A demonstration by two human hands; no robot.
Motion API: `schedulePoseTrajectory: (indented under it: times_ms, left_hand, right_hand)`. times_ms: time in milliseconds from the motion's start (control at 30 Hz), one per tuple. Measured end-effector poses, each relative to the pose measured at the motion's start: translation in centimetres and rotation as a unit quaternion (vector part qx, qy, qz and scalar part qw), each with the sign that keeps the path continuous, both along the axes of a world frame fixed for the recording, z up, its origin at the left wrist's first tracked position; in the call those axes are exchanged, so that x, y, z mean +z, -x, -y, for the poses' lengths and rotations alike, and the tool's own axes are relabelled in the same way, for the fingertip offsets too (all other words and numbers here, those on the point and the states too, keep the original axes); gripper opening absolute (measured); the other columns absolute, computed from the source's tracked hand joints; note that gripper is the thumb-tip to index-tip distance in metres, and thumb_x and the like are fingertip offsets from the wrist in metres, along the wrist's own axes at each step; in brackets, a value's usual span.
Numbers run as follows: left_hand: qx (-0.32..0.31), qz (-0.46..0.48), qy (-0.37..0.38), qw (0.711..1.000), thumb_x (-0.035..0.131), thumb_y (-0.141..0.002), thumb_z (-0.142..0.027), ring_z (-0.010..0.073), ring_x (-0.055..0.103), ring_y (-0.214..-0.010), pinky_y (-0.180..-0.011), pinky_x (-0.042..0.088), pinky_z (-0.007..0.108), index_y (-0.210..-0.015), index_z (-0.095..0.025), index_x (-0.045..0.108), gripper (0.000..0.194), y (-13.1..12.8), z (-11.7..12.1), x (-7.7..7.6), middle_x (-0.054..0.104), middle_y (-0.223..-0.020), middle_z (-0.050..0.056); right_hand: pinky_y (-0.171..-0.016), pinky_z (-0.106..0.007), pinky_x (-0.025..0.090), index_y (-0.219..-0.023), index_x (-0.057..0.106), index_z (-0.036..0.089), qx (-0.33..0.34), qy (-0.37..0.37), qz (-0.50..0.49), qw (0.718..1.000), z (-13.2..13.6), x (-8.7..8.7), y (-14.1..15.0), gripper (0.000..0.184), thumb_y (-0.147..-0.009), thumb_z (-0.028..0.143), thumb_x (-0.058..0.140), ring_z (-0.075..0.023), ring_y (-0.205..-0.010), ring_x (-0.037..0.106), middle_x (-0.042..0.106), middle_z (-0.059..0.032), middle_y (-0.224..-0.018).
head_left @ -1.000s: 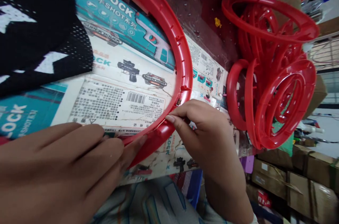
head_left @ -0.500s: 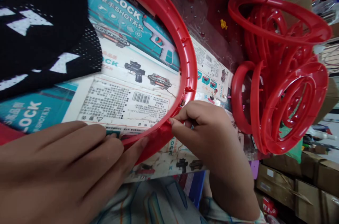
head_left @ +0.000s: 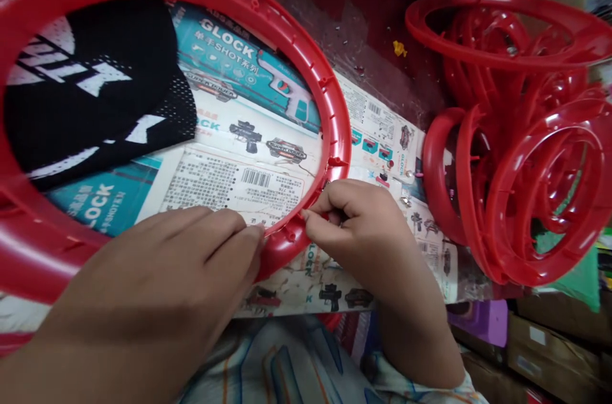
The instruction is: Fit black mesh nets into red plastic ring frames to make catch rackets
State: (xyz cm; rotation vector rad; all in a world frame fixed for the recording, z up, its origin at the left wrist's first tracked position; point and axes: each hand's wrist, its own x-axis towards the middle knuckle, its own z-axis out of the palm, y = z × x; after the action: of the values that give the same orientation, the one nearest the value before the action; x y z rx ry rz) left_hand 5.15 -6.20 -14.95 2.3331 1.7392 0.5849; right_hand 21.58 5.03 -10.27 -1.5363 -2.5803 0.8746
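A large red plastic ring (head_left: 337, 130) with small ribs and pegs lies over a printed cardboard sheet (head_left: 215, 168). My left hand (head_left: 191, 270) is closed over the ring's near rim, its fingertips bent to the inner edge. Just right of it, my right hand (head_left: 356, 219) pinches thumb and forefinger together at the same rim. Whatever those fingertips hold is too small to make out. Inside the ring rests a black cloth piece (head_left: 143, 72) with white patterns.
On the right stands a pile of similar red rings (head_left: 478, 194), some tilted against each other. A yellow scrap (head_left: 399, 48) and small bits lie on the dark red tabletop (head_left: 373, 21). Below right are a purple container (head_left: 488, 321) and cardboard boxes (head_left: 549, 346).
My left hand's fingers have drawn in and bent over the rim, nearer my right hand. The right hand keeps its pinch at the rim. The view has shifted, showing more of the ring.
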Motion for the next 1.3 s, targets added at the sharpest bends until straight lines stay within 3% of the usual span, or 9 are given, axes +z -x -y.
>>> schedulePoseTrajectory:
  times_ms: [167,367,600,833,933,1000,1133,1300]
  left_hand:
    - [0.013,-0.036,0.000,0.999,0.046,-0.093,-0.021,0.0211,0.049,-0.067,-0.063,0.031,0.037,-0.073,-0.022,0.055,0.022,-0.2,-0.3,-0.7,0.058,-0.073,0.003]
    - [0.010,0.008,0.119,0.993,0.038,-0.094,-0.033,0.0226,0.054,-0.068,-0.060,0.031,0.036,-0.075,-0.022,0.056,0.028,0.2,-1.0,-1.1,0.058,-0.072,0.002]
    - [0.018,0.025,0.158,0.987,0.029,-0.095,-0.029,0.0220,0.053,-0.066,-0.061,0.035,0.038,-0.070,-0.022,0.056,0.037,-0.1,-1.4,-0.5,0.057,-0.070,0.004]
    - [-0.008,0.034,0.174,0.984,0.024,-0.094,-0.025,0.0250,0.053,-0.073,-0.066,0.039,0.043,-0.072,-0.022,0.060,0.042,0.0,-1.0,-0.8,0.060,-0.074,0.006]
    - [-0.014,0.038,0.172,0.984,0.024,-0.094,-0.024,0.0261,0.053,-0.075,-0.068,0.041,0.045,-0.074,-0.022,0.061,0.042,0.0,-0.9,-1.1,0.060,-0.075,0.006]
    - [-0.012,0.043,0.167,0.985,0.025,-0.094,-0.024,0.0260,0.053,-0.074,-0.068,0.041,0.045,-0.074,-0.022,0.060,0.041,0.0,-0.9,-1.2,0.059,-0.073,0.005]
    - [-0.002,0.066,0.143,0.987,0.031,-0.091,-0.020,0.0244,0.053,-0.070,-0.063,0.039,0.040,-0.071,-0.021,0.058,0.034,-0.3,-1.0,-0.8,0.057,-0.071,0.004]
    - [0.007,0.058,0.084,0.995,0.039,-0.084,-0.014,0.0213,0.051,-0.062,-0.056,0.036,0.035,-0.064,-0.020,0.054,0.026,-0.3,-1.3,-0.2,0.053,-0.066,0.003]
  right_hand:
    - [-0.048,-0.024,0.024,-0.054,0.050,0.018,-0.005,0.011,-0.020,1.000,0.2,-0.1,-0.1,0.019,-0.070,0.013,0.059,-0.0072,-0.051,0.041,0.050,0.0054,-0.053]
    - [-0.050,-0.024,0.025,-0.056,0.056,0.017,0.000,0.021,-0.044,0.999,0.0,-0.1,-0.4,0.016,-0.072,0.015,0.060,-0.0075,-0.052,0.044,0.053,0.0046,-0.055]
    - [-0.055,-0.022,0.032,-0.068,0.067,0.016,0.009,0.069,-0.057,0.996,-0.7,0.1,-1.6,0.011,-0.077,0.016,0.060,-0.0081,-0.056,0.049,0.058,0.0039,-0.060]
    - [-0.056,-0.023,0.031,-0.065,0.062,0.016,0.040,0.040,-0.028,0.998,-0.7,0.4,-1.7,0.013,-0.078,0.014,0.058,-0.0079,-0.057,0.048,0.056,0.0038,-0.061]
    - [-0.056,-0.024,0.031,-0.066,0.061,0.015,0.084,0.005,-0.006,0.996,-0.2,0.5,-1.8,0.014,-0.079,0.012,0.057,-0.0088,-0.058,0.048,0.056,0.0031,-0.062]
    - [-0.055,-0.026,0.030,-0.066,0.060,0.015,0.153,-0.062,0.026,0.986,0.4,0.5,-1.8,0.017,-0.083,0.014,0.054,-0.0109,-0.060,0.048,0.056,0.0012,-0.063]
    - [-0.051,-0.031,0.021,-0.067,0.056,0.017,0.292,-0.204,0.107,0.928,1.9,0.4,-1.4,0.020,-0.082,0.007,0.048,-0.0153,-0.056,0.042,0.053,-0.0018,-0.064]
    - [-0.051,-0.032,0.019,-0.062,0.052,0.019,0.286,-0.279,0.100,0.911,2.8,0.5,-0.2,0.023,-0.076,0.005,0.042,-0.0172,-0.053,0.040,0.048,-0.0024,-0.057]
